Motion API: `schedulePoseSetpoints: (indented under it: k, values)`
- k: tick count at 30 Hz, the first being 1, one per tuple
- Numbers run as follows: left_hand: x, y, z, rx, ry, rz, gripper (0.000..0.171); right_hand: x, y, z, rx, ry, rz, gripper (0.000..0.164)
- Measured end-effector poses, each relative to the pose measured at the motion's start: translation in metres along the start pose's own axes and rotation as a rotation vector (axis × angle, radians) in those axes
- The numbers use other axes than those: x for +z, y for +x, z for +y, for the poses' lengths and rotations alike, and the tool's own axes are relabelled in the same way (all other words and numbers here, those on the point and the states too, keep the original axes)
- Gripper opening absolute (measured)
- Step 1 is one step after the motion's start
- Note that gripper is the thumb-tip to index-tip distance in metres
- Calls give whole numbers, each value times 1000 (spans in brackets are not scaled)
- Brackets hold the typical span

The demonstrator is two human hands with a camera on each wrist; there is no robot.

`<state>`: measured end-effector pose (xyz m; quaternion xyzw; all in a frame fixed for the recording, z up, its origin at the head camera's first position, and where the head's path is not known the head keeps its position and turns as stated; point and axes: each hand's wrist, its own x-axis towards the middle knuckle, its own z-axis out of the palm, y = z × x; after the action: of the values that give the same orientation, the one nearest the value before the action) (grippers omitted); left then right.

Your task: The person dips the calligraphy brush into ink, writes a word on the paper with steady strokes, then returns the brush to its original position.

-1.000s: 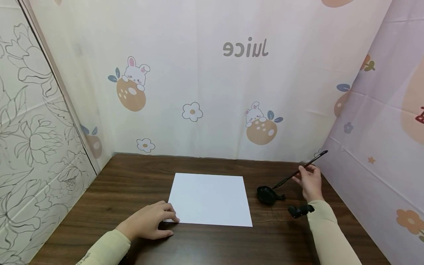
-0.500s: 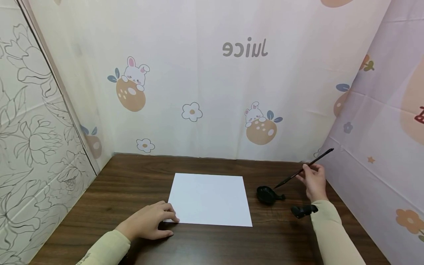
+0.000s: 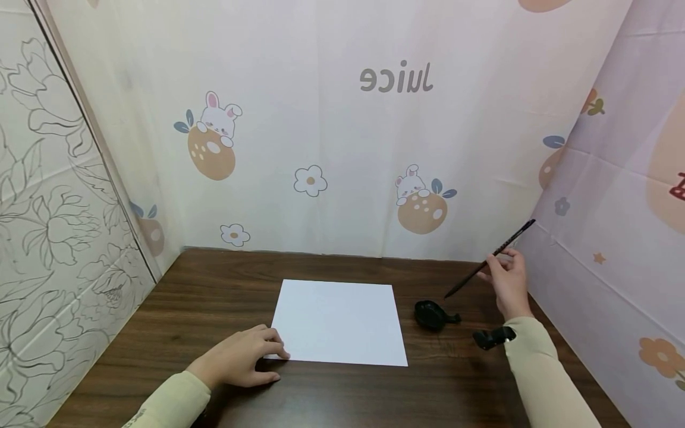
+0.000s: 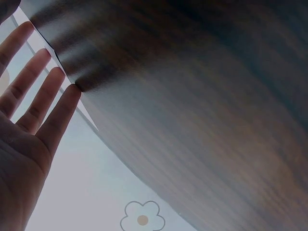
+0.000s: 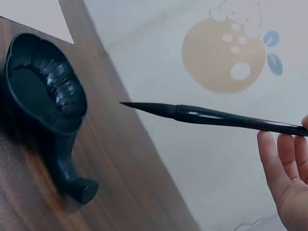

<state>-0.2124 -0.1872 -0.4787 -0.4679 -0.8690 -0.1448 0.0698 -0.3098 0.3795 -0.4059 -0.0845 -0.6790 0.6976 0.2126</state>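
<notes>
Right hand (image 3: 512,289) pinches slender black brush (image 5: 211,117), tip clear of dark scalloped dish (image 5: 62,86); left hand (image 3: 241,356), fingers relaxed, touches white rectangular paper (image 3: 339,321). Likely inking stage; next wants steady carry paperward.

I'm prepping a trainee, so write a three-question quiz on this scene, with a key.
1. Fill in: The left hand rests at a corner of the white ____.
2. Which hand holds the brush? A) left; B) right; C) both.
3. True or false: The brush is clear of the dish.

Key: 1. paper; 2. B, the right hand; 3. true.
</notes>
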Motion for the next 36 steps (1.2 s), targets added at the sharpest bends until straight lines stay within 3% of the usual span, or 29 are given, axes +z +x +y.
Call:
schedulePoseSetpoints:
  k: [21,30,36]
  values:
    - [0,0,0,4,0,-4,25,58,-17,-47,-251,46,-186,31]
    - [0,-1,0,10,-2,5,25,86,-20,-49,-295,-146,-277,38]
    - [0,-1,-1,6,-7,-3,25,107,-26,-45,-333,-165,-313,44]
